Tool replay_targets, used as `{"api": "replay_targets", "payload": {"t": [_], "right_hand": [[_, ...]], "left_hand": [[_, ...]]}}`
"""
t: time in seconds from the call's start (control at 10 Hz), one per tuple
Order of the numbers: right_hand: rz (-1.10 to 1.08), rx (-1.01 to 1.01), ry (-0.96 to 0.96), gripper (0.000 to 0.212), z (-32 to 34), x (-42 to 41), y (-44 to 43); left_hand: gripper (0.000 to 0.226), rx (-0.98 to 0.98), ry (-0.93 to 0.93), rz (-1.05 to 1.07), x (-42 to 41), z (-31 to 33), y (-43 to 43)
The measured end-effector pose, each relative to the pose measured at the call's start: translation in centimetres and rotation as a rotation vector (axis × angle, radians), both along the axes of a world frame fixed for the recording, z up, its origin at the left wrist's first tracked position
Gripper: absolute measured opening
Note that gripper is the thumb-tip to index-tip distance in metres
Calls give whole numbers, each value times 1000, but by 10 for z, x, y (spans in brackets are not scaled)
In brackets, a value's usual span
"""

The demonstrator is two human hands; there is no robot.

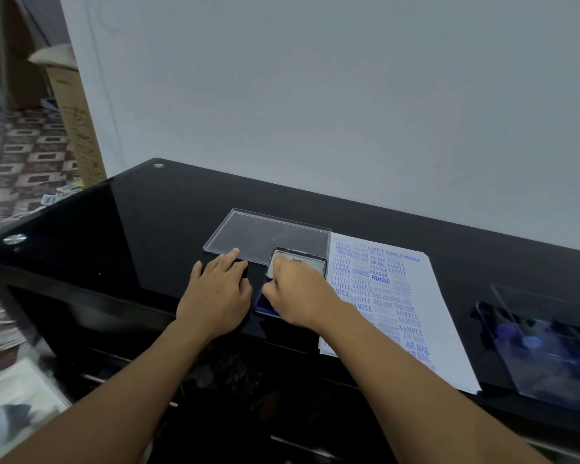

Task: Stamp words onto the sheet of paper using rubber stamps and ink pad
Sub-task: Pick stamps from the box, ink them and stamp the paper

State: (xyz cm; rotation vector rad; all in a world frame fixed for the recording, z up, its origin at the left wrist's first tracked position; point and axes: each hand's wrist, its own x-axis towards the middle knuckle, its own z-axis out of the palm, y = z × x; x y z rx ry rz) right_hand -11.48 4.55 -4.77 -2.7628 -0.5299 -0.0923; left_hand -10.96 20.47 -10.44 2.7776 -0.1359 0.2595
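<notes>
blue ink pad in its open black tin (264, 302), is the right hand (298, 293) loading?
looks so: fingers curled over it, whatever they pinch is hidden.
left hand (218, 289)?
spread flat just beside the tin. next, a free patch on the white word-stamped paper sheet (446, 316), right of the pad.

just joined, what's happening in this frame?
A person is mid-stamping at a black table. The right hand is curled over the open blue ink pad, probably inking a stamp, though the stamp itself is hidden. The left hand rests flat on something dark, near a clear plastic lid. The sheet of paper is already crowded with blue words like SAMPLE, FRAGILE and AIR MAIL.
</notes>
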Motion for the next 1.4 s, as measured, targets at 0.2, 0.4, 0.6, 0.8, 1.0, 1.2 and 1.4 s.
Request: {"api": "replay_targets", "payload": {"t": [0.2, 0.4, 0.6, 0.8, 1.0, 1.2, 1.4], "right_hand": [[-4, -7, 7, 28, 1, 0, 0], [-23, 29, 48, 20, 1, 7, 1], [-10, 8, -8, 18, 0, -1, 1], [-12, 14, 9, 20, 2, -2, 1], [-70, 65, 56, 29, 2, -1, 4], [-86, 79, 68, 20, 4, -6, 6], [-89, 84, 85, 29, 4, -6, 5]], "left_hand": [[46, 5, -1, 0, 0, 1, -1], [47, 13, 3, 3, 0, 1, -1], [46, 2, 1, -4, 0, -1, 0], [45, 6, 2, -13, 0, 0, 0], [45, 11, 1, -12, 0, 0, 0], [45, 14, -2, -8, 1, 0, 0], [45, 11, -3, -7, 1, -1, 0]]}}
